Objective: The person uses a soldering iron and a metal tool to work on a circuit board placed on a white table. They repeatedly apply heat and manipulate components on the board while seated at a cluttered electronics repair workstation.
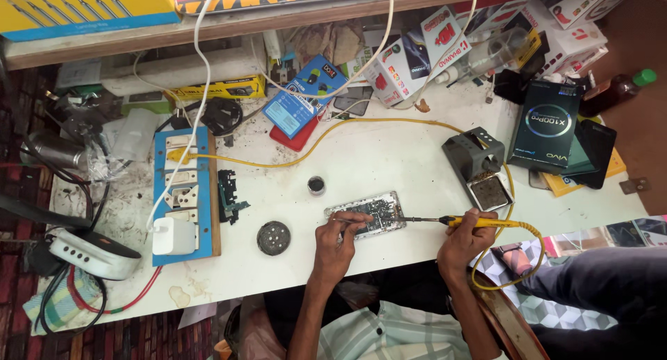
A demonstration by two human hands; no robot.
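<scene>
white bench (389, 158), one opened phone (368, 214), one soldering iron (479, 222)

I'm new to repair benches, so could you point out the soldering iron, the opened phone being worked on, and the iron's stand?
Soldering iron (479, 222): head view, on its yellow handle.
Opened phone (379, 210): head view, on its exposed board.
Iron stand (472, 155): head view, on its grey body.
</scene>
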